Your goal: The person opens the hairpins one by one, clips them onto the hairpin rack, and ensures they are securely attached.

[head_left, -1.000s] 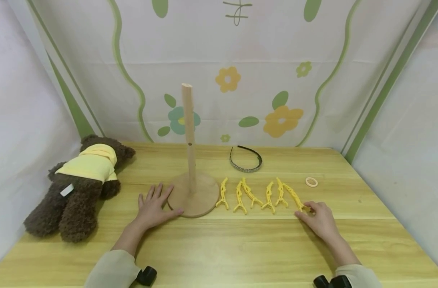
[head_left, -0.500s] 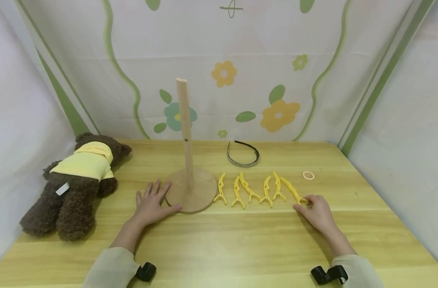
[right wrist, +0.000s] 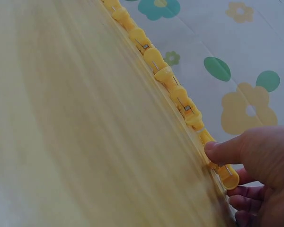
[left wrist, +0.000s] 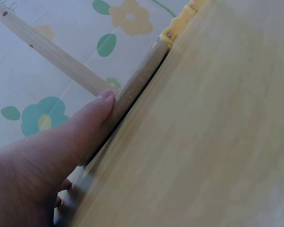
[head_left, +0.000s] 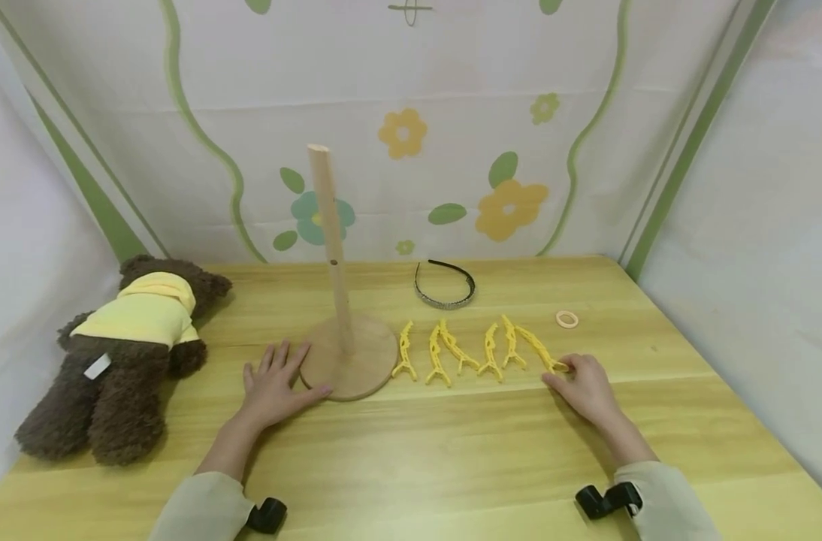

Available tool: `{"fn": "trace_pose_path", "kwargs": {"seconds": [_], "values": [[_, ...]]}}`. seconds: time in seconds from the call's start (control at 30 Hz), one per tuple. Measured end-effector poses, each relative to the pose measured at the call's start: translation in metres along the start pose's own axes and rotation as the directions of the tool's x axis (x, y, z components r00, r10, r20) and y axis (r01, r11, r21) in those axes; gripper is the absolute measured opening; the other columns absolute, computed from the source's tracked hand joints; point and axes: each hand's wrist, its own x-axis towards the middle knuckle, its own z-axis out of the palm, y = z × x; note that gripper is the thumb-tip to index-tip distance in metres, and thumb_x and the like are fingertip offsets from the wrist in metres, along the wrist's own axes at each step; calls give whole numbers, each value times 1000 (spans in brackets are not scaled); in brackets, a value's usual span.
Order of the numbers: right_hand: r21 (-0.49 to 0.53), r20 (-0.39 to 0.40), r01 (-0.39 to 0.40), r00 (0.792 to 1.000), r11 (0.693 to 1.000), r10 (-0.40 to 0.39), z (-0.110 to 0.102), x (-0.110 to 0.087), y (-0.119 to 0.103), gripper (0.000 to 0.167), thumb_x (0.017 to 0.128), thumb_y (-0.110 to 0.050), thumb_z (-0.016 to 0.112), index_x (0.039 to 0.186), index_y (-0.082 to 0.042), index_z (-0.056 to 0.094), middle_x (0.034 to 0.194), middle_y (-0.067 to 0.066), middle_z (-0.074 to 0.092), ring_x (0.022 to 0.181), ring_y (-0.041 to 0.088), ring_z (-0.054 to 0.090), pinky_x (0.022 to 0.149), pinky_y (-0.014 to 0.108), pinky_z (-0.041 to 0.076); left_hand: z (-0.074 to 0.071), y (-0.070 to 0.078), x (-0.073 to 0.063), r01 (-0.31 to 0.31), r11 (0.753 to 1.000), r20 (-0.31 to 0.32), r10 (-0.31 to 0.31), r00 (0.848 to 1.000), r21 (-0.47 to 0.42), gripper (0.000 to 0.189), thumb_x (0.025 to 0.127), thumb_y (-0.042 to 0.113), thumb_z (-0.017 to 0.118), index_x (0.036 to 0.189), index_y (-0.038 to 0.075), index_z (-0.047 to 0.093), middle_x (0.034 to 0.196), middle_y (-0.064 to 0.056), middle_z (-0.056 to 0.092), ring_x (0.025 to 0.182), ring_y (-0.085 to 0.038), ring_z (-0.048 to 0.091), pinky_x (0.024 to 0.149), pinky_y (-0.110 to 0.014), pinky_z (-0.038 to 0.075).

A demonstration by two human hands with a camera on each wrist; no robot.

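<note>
On the table, a wooden stand has an upright post [head_left: 333,255] on a round base [head_left: 370,368]. My left hand [head_left: 272,391] lies at the base's left side with fingers spread, its thumb [left wrist: 97,109] touching the rim in the left wrist view. Several yellow alligator hair clips [head_left: 490,353] lie in a row right of the base, forked ends towards me. At the row's right end, my right hand [head_left: 587,387] pinches the forked end of the last hair clip [head_left: 536,347] between thumb and forefinger. In the right wrist view, the thumb [right wrist: 222,150] partly covers that clip [right wrist: 228,177].
Behind the clips lies a black headband [head_left: 445,304] with a glittery band. A small pale ring [head_left: 566,319] lies beyond my right hand. A brown teddy bear [head_left: 130,353] in a yellow top lies at the left. A flower-printed cloth [head_left: 384,60] hangs behind the table.
The head view has shifted, so everything sits further left and slightly higher in it. Both hands keep their places at the base and the last hair clip.
</note>
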Motion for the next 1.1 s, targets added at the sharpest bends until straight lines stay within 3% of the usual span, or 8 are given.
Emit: {"fn": "trace_pose_path", "kwargs": {"seconds": [0.27, 0.47, 0.6, 0.73, 0.93, 1.1], "values": [[27, 35, -38, 999, 999, 37, -3, 2, -5, 49, 79, -25, 62, 104, 16, 52, 97, 29, 50, 90, 39, 47, 73, 49, 38, -1, -3, -2, 4, 1000, 0, -4, 1000, 2, 91, 69, 67, 50, 139, 15, 22, 138, -25, 11, 124, -43, 2, 84, -65, -8], [81, 52, -57, 997, 995, 53, -16, 7, -14, 38, 84, -15, 56, 105, 16, 49, 94, 29, 53, 82, 36, 53, 64, 41, 46, -2, -1, -3, 10, 1000, 10, -10, 1000, 2, 92, 69, 67, 50, 138, 14, 22, 138, -26, 10, 123, -44, 2, 84, -65, -8], [80, 9, 65, 998, 995, -65, -26, 15, -21, 31, 87, -7, 50, 107, 17, 46, 92, 28, 53, 81, 37, 53, 65, 43, 45, -2, 2, -1, 1, 1000, 13, -1, 1000, 0, 92, 69, 67, 50, 139, 14, 21, 138, -25, 10, 124, -43, 1, 84, -65, -8], [51, -2, 235, 972, 971, -236, -32, 26, -28, 26, 90, -4, 43, 104, 17, 46, 84, 23, 51, 72, 33, 51, 61, 43, 44, -2, 3, 1, -5, 1000, 11, 5, 1000, -3, 92, 69, 67, 50, 139, 14, 21, 138, -25, 10, 123, -44, 1, 84, -65, -8], [45, 33, 272, 961, 961, -273, -34, 44, -49, 30, 90, -6, 44, 111, 15, 44, 95, 25, 49, 82, 34, 49, 69, 45, 41, -1, 2, 2, -4, 1000, 12, 4, 1000, -5, 92, 69, 68, 49, 139, 15, 21, 139, -25, 10, 124, -43, 1, 84, -65, -9], [59, 26, 332, 942, 941, -334, -28, 55, -72, 27, 89, -6, 48, 108, 13, 47, 94, 22, 51, 80, 30, 49, 69, 42, 41, -2, 1, 1, 3, 1000, 8, -3, 1000, -4, 92, 69, 68, 49, 138, 15, 23, 138, -24, 10, 124, -43, 1, 84, -65, -8]]}}
